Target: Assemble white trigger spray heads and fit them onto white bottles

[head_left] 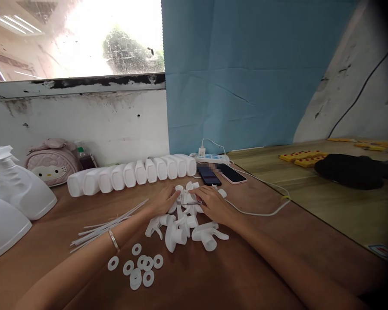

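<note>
In the head view, my left hand is at a pile of white trigger spray heads, its thumb and fingers closed around a white spray head at the back. My right hand faces it from the other side, fingers curled. A thin, shiny metal tool runs between the hands, its right end at my right fingers; its exact kind is too small to tell. Several spray heads lie loose in front of both hands. Flat white ring washers are scattered nearer me, and thin white tubes lie beneath and beside my left forearm.
White bottles lie in a row along the wall. Two larger white spray bottles are at the left, before a pink bag. Phones, a power strip and a white cable occupy the back right.
</note>
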The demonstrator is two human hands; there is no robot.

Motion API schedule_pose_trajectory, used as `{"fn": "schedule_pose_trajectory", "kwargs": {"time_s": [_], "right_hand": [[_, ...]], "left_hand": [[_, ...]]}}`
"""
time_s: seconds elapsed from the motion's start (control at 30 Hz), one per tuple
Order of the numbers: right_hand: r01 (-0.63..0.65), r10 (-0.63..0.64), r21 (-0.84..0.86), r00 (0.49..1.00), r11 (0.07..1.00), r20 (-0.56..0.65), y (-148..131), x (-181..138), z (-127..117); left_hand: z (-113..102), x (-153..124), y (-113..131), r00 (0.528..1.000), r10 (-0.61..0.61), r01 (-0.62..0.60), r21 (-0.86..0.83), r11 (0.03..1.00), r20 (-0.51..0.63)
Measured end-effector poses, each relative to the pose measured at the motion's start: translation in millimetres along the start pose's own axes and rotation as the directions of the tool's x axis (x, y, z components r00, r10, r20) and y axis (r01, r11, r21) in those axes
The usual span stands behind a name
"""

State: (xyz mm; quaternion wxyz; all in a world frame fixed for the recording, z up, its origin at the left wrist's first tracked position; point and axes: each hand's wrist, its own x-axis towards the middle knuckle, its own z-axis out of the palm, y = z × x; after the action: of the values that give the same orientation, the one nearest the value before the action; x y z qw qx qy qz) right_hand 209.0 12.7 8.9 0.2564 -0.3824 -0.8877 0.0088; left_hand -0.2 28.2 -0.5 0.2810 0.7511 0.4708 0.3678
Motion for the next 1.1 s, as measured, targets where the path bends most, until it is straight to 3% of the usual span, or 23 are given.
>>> {"fn": "schedule_pose_trajectory", "kwargs": {"time_s": [0.17,0.3,0.4,0.53,0.6,0.63,0.73,0.77,0.83,0.9,0.93,1.0,1.1], "right_hand": [[-0.016,0.016,-0.007,1.0,1.0,-0.025,0.1,-0.7,2.0],[0.052,-0.04,0.064,0.983,0.997,-0.182,-5.9,-1.1,0.2],[0.104,-0.061,0.141,0.957,0.984,-0.284,-20.1,-3.1,-4.4],[0.261,-0.179,0.182,0.91,0.948,-0.373,-50.3,-11.9,-5.5],[0.324,-0.232,0.202,0.897,0.924,-0.377,-66.9,-17.5,-0.9],[0.329,-0.24,0.222,0.906,0.918,-0.349,-75.0,-20.0,2.2],[0.249,-0.21,0.27,0.964,0.93,-0.165,-97.8,-24.9,10.5],[0.211,-0.193,0.272,0.977,0.939,-0.09,-105.1,-25.8,12.3],[0.16,-0.172,0.265,0.985,0.951,0.02,-119.0,-27.2,14.9],[0.18,-0.2,0.266,0.979,0.947,0.047,-131.2,-28.8,18.6],[0.223,-0.241,0.263,0.97,0.939,0.038,-136.2,-29.9,22.0],[0.351,-0.356,0.217,0.934,0.911,-0.018,-143.0,-32.8,32.3],[0.543,-0.533,0.062,0.836,0.837,-0.13,-145.3,-37.5,51.7]], "left_hand": [[4.4,14.8,-2.0,0.99,0.07,-0.082,0.094,0.992,0.126],[-3.2,4.4,7.2,0.991,0.087,-0.102,0.154,0.983,0.103],[-26.5,-11.1,17.2,0.992,0.127,-0.122,0.228,0.966,-0.006],[-86.7,-45.0,28.4,0.941,0.251,-0.146,0.399,0.905,-0.226],[-126.7,-69.5,27.7,0.865,0.269,-0.007,0.526,0.85,-0.424],[-148.1,-83.5,24.8,0.8,0.289,0.077,0.568,0.819,-0.526],[-211.5,-130.0,7.8,0.458,0.427,0.36,0.602,0.712,-0.779],[-230.2,-145.7,0.5,0.32,0.452,0.482,0.553,0.679,-0.833],[-261.1,-173.8,-14.6,0.117,0.407,0.687,0.37,0.625,-0.906],[-280.9,-194.2,-28.8,0.024,0.318,0.773,0.219,0.596,-0.948],[-286.5,-200.9,-35.1,0.002,0.278,0.796,0.17,0.581,-0.961],[-290.2,-207.9,-45.7,-0.002,0.212,0.824,0.119,0.554,-0.977],[-284.5,-208.3,-55.6,0.022,0.146,0.851,0.095,0.516,-0.989]]}}
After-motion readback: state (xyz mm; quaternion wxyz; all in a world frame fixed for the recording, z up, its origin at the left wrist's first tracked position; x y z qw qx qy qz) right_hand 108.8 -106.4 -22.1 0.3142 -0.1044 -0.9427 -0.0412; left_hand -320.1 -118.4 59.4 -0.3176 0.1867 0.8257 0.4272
